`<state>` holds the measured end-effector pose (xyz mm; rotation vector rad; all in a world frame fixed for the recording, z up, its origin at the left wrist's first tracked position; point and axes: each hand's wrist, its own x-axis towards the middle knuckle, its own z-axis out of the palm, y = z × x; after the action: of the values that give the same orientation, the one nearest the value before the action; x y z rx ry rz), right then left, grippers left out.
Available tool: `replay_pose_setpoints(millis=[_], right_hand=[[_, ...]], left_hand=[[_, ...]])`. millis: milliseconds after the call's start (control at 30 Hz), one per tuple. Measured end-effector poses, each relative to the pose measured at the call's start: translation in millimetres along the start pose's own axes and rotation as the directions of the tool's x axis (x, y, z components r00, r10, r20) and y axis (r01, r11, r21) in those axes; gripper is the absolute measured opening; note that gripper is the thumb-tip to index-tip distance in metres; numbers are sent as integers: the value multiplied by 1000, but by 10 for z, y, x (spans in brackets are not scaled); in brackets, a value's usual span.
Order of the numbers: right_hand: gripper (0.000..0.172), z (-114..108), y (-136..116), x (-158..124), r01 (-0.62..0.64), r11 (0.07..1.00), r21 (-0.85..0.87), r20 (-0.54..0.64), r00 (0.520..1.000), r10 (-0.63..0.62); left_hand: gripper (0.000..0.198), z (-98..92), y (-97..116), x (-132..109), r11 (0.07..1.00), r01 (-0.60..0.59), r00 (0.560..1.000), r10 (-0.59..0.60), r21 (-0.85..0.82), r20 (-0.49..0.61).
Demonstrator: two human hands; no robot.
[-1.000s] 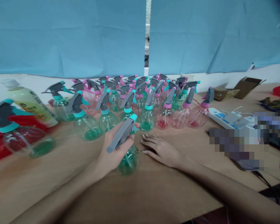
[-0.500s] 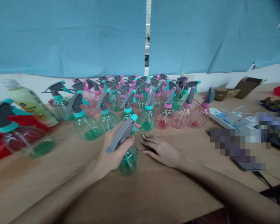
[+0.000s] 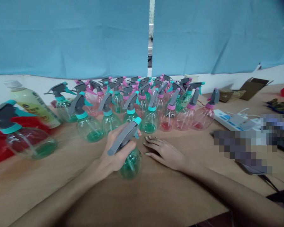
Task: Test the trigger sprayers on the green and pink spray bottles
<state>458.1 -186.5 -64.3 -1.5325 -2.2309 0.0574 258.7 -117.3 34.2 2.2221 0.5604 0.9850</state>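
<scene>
My left hand point(image 3: 119, 153) is wrapped round the neck of a clear green spray bottle point(image 3: 130, 165) with a grey head and turquoise nozzle. The nozzle points away and to the right, and part of the neck is hidden by the fingers. Palm down on the wooden table point(image 3: 142, 201), my right hand point(image 3: 164, 152) lies with its fingers stretched out, just right of that bottle and apart from it. Beyond both hands stand several rows of similar spray bottles, among them a green one point(image 3: 150, 121) and a pink one point(image 3: 167, 121).
At the left are another green spray bottle point(image 3: 33, 143), a red bag point(image 3: 0, 145) and a tall yellowish bottle point(image 3: 34, 102). A white power strip point(image 3: 227, 119), a blurred-out dark object point(image 3: 239, 148), cables and an opened cardboard box point(image 3: 253, 90) lie at the right. A blue cloth point(image 3: 85, 37) hangs behind.
The view has shifted very slightly. My left hand keeps its grip on the spray bottle, and my right hand stays flat on the table.
</scene>
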Motion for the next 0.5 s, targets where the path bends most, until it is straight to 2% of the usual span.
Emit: replay_pose_setpoints(millis=[200,367,500], right_hand=[[47,15,12,0,9,1000,18,-14,1000,-9],[47,13,9,2,9,1000,5,-4,1000,-9],[47,3,1,3,-1,1000,-1,4,1000,1]], left_hand=[[10,7,-2,-12,998,48,999,-47,-34,21],[9,-10,1,-8,1000,11,1000,-11,-1,22],[21,1,-25,-3,999,31,999,-31,-5,-11]])
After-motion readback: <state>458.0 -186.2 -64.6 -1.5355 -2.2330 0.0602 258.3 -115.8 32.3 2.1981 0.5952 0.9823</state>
